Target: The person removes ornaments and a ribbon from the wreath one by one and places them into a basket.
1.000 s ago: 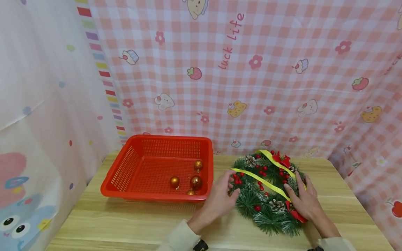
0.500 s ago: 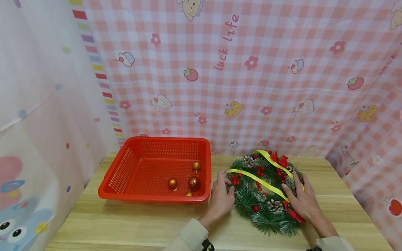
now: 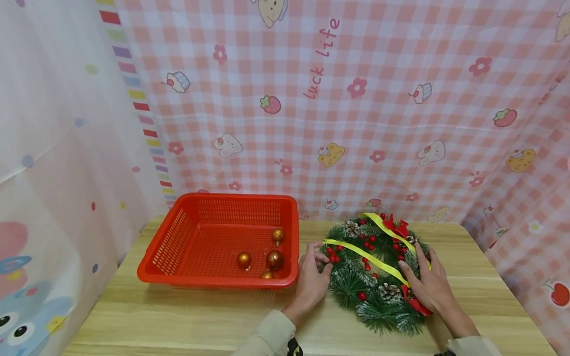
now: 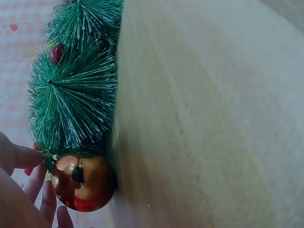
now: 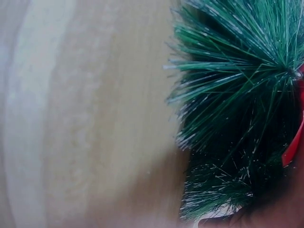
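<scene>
A green Christmas wreath [image 3: 356, 291] with pinecones, red berries and red bows lies on the wooden table, a yellow ribbon [image 3: 365, 252] draped across it. At its left edge, my left hand [image 3: 310, 277] has thumb and fingers curled in close. A shiny gold Christmas ball [image 4: 84, 183] hangs against the wreath there; in the left wrist view the fingertips pinch at its top. My right hand [image 3: 429, 284] holds the wreath's right side, thumb over the greenery and fingers spread toward the outer rim, near the lower red bow [image 3: 416, 301].
Left of the wreath stands a red plastic basket [image 3: 178, 277] holding several gold Christmas balls, one of them plain and shiny [image 3: 244, 259]. Behind the table [image 3: 200, 321] hangs a pink checked cloth [image 3: 285, 128]; a pale printed cloth [image 3: 67, 148] hangs at the left.
My left hand has shifted slightly left and its fingers have drawn in at the wreath's left edge. The right hand keeps its hold, and the wreath looks unmoved.
</scene>
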`<action>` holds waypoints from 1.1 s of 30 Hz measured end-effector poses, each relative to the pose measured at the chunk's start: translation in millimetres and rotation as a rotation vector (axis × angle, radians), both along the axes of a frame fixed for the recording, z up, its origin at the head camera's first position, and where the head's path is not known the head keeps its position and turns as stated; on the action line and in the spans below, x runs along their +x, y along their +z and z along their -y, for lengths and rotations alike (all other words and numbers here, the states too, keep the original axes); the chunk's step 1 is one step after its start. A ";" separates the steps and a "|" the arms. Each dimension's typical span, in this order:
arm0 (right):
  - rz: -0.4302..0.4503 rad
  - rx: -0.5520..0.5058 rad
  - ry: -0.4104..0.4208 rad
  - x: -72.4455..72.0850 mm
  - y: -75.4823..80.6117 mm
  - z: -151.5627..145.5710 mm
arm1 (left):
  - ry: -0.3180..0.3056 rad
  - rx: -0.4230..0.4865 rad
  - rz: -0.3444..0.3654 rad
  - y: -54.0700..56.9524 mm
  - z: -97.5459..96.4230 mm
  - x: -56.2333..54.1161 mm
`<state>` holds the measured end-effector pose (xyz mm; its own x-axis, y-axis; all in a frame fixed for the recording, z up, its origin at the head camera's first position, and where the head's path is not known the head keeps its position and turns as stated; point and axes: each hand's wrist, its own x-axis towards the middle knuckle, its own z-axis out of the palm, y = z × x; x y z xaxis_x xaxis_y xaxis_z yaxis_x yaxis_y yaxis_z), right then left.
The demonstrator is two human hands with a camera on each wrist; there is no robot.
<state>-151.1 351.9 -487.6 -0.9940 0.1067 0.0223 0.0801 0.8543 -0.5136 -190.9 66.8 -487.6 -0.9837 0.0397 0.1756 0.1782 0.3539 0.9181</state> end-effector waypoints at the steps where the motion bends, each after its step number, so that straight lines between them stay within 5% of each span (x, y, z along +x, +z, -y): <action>1: 0.003 0.001 -0.001 -0.1 0.0 -0.1 | 0.000 0.002 -0.007 -0.2 0.0 -0.1; 9: 0.031 0.006 -0.001 -2.0 -0.6 -1.9 | -0.062 0.062 -0.047 -1.4 2.7 -0.2; 18: 0.032 0.000 -0.004 -1.9 0.0 -1.2 | -0.055 0.098 -0.112 -0.9 2.7 -0.1; 33: 0.014 0.010 -0.013 -2.3 -3.6 -2.3 | -0.087 0.126 -0.092 -0.4 -0.1 -2.3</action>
<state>-153.4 354.2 -491.2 -0.9928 0.1195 0.0094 0.0985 0.8582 -0.5038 -193.2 67.0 -487.9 -0.9570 0.0956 0.2738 0.2885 0.2163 0.9327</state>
